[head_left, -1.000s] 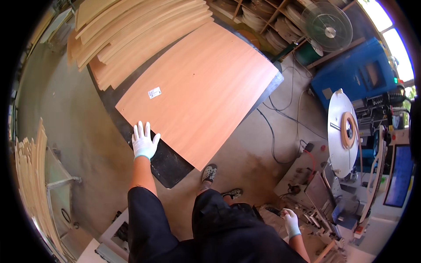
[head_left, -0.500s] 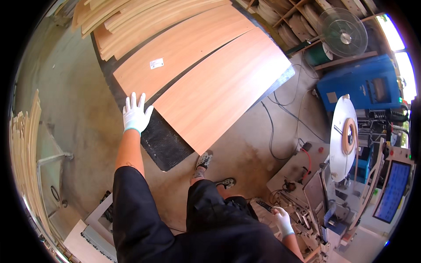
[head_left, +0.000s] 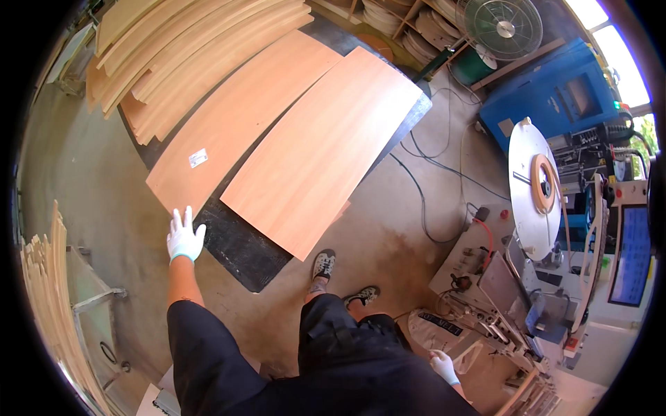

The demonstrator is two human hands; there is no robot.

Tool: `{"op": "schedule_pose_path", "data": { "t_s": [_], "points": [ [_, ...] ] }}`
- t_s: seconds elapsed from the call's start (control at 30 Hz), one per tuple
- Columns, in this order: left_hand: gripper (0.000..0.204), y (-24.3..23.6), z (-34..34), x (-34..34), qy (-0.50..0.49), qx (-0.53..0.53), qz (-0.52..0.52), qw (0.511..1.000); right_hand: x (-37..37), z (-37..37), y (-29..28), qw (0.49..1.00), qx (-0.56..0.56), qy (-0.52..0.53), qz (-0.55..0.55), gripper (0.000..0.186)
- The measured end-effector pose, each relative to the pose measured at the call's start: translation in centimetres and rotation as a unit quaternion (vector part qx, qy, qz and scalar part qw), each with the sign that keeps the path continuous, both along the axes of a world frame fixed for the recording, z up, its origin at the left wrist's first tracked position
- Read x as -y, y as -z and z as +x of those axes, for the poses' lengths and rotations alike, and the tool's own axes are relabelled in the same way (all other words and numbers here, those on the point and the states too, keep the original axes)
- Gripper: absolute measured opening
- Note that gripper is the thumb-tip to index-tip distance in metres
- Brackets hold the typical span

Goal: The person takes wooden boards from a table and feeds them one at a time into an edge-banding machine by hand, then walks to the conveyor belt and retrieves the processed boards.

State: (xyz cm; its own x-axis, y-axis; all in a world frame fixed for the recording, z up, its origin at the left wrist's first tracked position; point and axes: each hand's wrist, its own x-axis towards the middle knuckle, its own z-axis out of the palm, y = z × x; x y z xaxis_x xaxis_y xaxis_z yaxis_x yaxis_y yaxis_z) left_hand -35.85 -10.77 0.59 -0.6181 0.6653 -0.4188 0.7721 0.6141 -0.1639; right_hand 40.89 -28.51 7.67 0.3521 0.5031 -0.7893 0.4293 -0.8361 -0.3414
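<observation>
Left hand (head_left: 185,234): left of centre, fingers spread and nearly straight, fingertips right at the lower edge of the stickered panel, no grip around it!
Right hand (head_left: 441,365): down at lower right, fingers partly curled; whether they grip anything, I cannot tell.
Stickered panel (head_left: 239,114): upper left of centre, slanting across the black desk (head_left: 243,256).
Plain panel (head_left: 326,149): just beside it, upper centre, a dark gap between them.
Planks (head_left: 201,55): stacked upper left.
Reel (head_left: 522,194): right side, below the blue machine (head_left: 541,100).
</observation>
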Motion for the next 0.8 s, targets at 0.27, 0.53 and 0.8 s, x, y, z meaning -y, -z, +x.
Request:
{"op": "schedule_pose_path", "data": {
  "t_s": [0.27,0.53,0.8],
  "points": [
    [0.084,3.9,-4.2,13.2,-0.217,0.089,0.069,0.970,0.2,-1.5,-1.8,0.999,-0.005,0.001,0.048,0.027],
    [0.076,11.3,-9.0,20.5,-0.506,0.177,0.498,0.681,-4.3,-3.5,-0.4,0.991,-0.021,-0.124,0.038,0.028],
    [0.039,8.2,-10.3,22.3,-0.668,0.381,0.514,0.380,-12.4,-6.6,-2.5,0.981,0.021,-0.188,0.028,0.028]
  ]
}}
